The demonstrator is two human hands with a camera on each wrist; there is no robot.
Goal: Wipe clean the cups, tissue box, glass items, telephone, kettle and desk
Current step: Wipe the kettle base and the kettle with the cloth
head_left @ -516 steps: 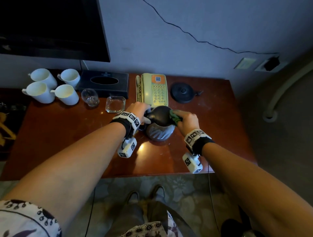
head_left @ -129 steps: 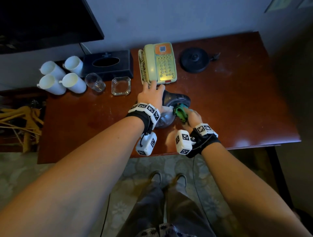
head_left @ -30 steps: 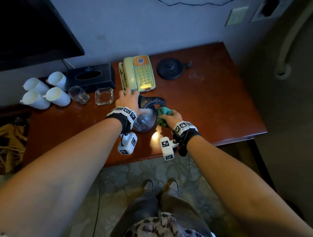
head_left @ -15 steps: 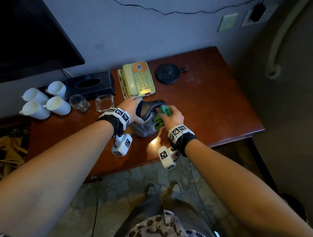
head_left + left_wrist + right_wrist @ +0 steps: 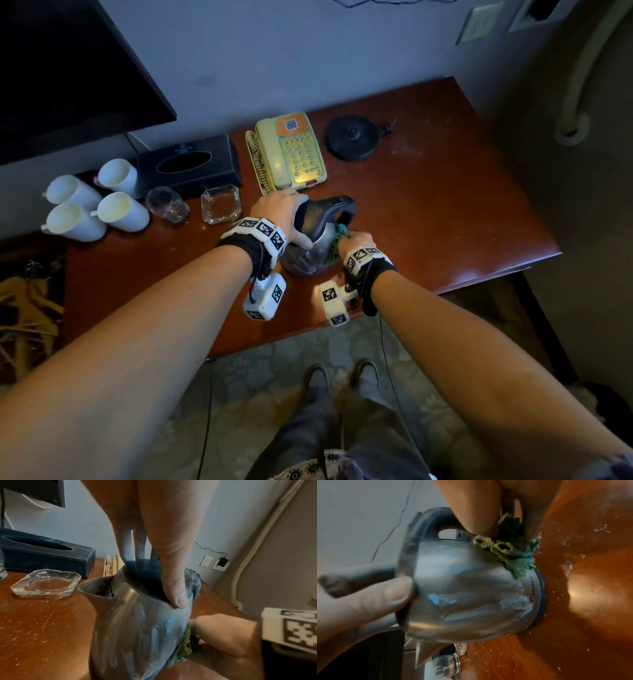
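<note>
Left hand (image 5: 279,214): grips the kettle (image 5: 308,255) top, thumb on its rim.
Right hand (image 5: 354,240): pinches a green cloth (image 5: 186,644) against the kettle's side.

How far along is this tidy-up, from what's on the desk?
In hand: the left hand steadies the steel kettle by its rim while the right hand presses a green cloth against its side. Smears show on the metal. The reddish wooden desk has specks, so it is left. Whether the white cups or cream telephone are wiped, I can't tell.

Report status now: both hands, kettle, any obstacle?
Left hand grips kettle rim. Right hand presses green cloth on its side. Telephone close behind.
</note>
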